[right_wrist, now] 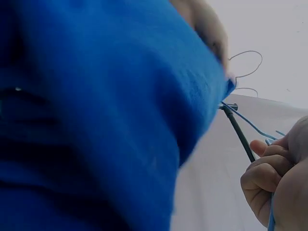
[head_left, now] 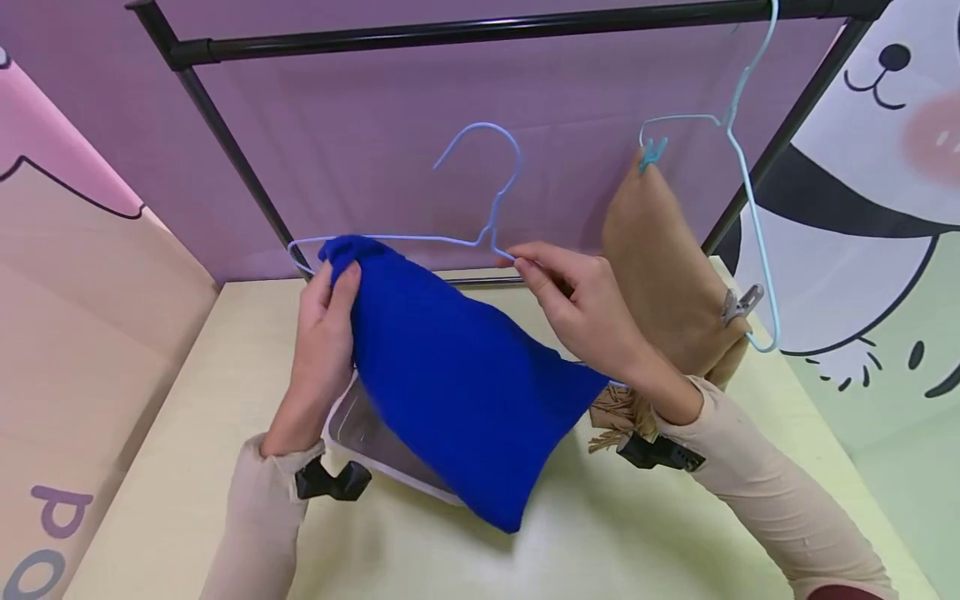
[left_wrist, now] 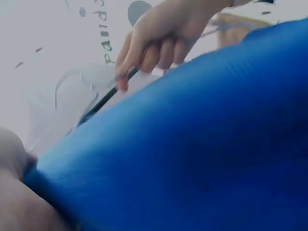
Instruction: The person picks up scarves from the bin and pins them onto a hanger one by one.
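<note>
A large blue cloth (head_left: 472, 375) hangs slanting across the middle of the head view. My left hand (head_left: 322, 333) pinches its upper left corner between thumb and fingers, close against the left end of a periwinkle-blue wire hanger (head_left: 518, 158). With thumb and fingertips, my right hand (head_left: 577, 304) grips that hanger's wire just right of its neck. The hanger's hook is free of the rack. Much of the hanger's right arm and lower bar is hidden behind my right hand and the cloth. In the right wrist view the blue cloth (right_wrist: 115, 106) fills the left side.
A black rack bar (head_left: 480, 32) spans the top. From it hangs a pale-blue hanger (head_left: 752, 208) with a brown cloth (head_left: 652, 258), clipped by a teal clothespin (head_left: 652, 156) and a grey clip (head_left: 741, 306). Brown fringe (head_left: 626, 412) shows below. A grey bin (head_left: 367, 425) stands behind the blue cloth.
</note>
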`<state>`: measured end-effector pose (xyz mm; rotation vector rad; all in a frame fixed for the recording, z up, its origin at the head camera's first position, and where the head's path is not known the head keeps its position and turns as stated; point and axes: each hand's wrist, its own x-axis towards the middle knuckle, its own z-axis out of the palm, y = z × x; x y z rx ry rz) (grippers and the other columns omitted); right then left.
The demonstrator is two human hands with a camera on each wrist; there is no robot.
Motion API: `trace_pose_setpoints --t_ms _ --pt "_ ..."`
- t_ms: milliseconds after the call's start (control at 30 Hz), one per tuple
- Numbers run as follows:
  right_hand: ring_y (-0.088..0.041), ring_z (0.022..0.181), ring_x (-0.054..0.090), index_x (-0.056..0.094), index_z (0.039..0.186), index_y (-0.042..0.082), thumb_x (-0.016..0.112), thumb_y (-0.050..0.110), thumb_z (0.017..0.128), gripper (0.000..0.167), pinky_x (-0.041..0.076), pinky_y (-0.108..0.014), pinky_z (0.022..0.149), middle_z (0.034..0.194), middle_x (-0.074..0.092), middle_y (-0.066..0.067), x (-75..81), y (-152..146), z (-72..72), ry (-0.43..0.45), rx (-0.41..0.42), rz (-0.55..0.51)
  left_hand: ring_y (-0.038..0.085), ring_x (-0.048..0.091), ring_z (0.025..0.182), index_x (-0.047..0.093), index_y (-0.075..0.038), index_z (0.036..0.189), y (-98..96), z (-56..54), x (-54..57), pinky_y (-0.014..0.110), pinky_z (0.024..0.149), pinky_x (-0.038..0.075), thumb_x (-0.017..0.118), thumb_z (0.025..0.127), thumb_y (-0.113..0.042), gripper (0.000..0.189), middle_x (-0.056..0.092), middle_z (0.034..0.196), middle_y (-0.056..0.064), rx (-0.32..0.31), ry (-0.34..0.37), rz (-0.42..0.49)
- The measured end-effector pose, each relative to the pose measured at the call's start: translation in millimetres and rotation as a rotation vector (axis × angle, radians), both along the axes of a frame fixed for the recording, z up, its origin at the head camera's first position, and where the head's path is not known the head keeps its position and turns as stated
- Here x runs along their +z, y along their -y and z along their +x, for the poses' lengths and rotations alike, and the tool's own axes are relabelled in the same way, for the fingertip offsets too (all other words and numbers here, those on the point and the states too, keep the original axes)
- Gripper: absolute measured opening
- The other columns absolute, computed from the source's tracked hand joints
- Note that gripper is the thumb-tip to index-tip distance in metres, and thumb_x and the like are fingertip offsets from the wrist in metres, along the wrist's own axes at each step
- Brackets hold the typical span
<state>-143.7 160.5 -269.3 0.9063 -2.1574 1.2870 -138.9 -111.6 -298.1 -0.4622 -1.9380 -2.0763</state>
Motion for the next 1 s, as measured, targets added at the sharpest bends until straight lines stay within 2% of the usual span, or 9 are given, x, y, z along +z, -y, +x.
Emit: trace_pose_setpoints --t_ms 100,233,400,500,633,733,800,867,1000 --pt "-0.011 0.050 0.035 0.074 0.112 0.006 0.056 0.007 0.101 0.021 0.029 -0.025 0.049 0.063 0.045 0.004 2.1 -1.0 1.0 -0.025 0.010 0.007 0.014 0.050 0.069 0.051 -0.013 0.101 10.9 -21.3 5.4 0.027 0.065 0.042 0.048 0.106 -0.031 0.020 0.047 0.079 0.001 -0.077 0.172 0.031" --pt "-0.011 0.048 0.033 0.074 0.112 0.005 0.055 0.007 0.102 0.022 0.028 -0.025 0.048 0.062 0.043 0.004 2.6 -3.7 1.2 -0.021 0.009 0.005 0.015 0.059 0.094 0.052 -0.016 0.123 30.8 -34.5 -10.9 0.029 0.084 0.048 0.051 0.105 -0.027 0.022 0.059 0.105 0.001 -0.405 0.376 0.274" --pt "-0.011 0.044 0.030 0.074 0.113 0.009 0.054 0.008 0.102 0.023 0.024 -0.025 0.045 0.057 0.042 0.005 1.6 -7.6 -1.3 0.031 0.019 -0.040 0.020 0.057 0.101 0.056 -0.007 0.118 45.2 -28.1 -48.5 0.034 0.090 0.045 0.030 0.110 -0.029 0.035 0.062 0.109 0.007 -0.878 0.355 0.782" --pt "-0.011 0.044 0.030 0.074 0.112 0.010 0.053 0.009 0.103 0.023 0.024 -0.026 0.044 0.056 0.045 0.004 3.6 -9.4 -3.0 0.033 0.027 -0.063 0.022 0.057 0.107 0.055 -0.006 0.124 46.4 -21.8 -63.2 0.036 0.095 0.044 0.022 0.110 -0.030 0.044 0.062 0.117 0.009 -1.003 0.306 0.858" --pt "-0.011 0.044 0.031 0.074 0.112 0.007 0.053 0.009 0.103 0.023 0.024 -0.025 0.044 0.057 0.048 0.004 5.5 -10.8 -3.5 0.018 0.025 -0.073 0.016 0.054 0.117 0.055 -0.012 0.132 51.1 -12.2 -72.1 0.030 0.101 0.042 0.028 0.111 -0.020 0.035 0.058 0.127 0.002 -0.842 0.243 0.475" --pt "-0.011 0.044 0.032 0.073 0.112 0.005 0.053 0.009 0.103 0.023 0.024 -0.025 0.044 0.059 0.049 0.003 6.3 -11.6 -4.2 0.016 0.019 -0.074 0.014 0.060 0.111 0.055 -0.015 0.130 58.2 -6.2 -67.2 0.027 0.096 0.048 0.040 0.107 -0.007 0.029 0.062 0.121 0.000 -0.581 0.127 0.030" --pt "-0.010 0.044 0.032 0.074 0.110 0.006 0.053 0.008 0.103 0.022 0.024 -0.025 0.044 0.060 0.050 0.003 8.1 -11.5 -5.1 0.011 0.008 -0.077 0.016 0.064 0.100 0.055 -0.014 0.124 61.7 -4.5 -55.0 0.027 0.088 0.052 0.047 0.102 0.001 0.028 0.065 0.111 0.002 -0.430 0.050 -0.115" --pt "-0.010 0.044 0.032 0.074 0.110 0.006 0.053 0.008 0.102 0.022 0.024 -0.025 0.044 0.063 0.054 0.004 11.6 -11.2 -5.9 0.003 -0.003 -0.079 0.012 0.062 0.082 0.056 -0.009 0.120 63.1 -4.7 -37.1 0.019 0.075 0.050 0.053 0.096 0.008 0.029 0.063 0.089 0.001 -0.298 -0.041 -0.127" --pt "-0.010 0.044 0.031 0.074 0.111 0.007 0.054 0.007 0.102 0.022 0.023 -0.025 0.044 0.062 0.055 0.004 21.6 -10.2 -7.6 -0.022 -0.025 -0.082 0.011 0.035 0.050 0.056 0.004 0.105 64.1 -9.1 4.8 0.021 0.044 0.026 0.056 0.087 0.021 0.025 0.034 0.064 0.000 -0.121 -0.186 0.081"
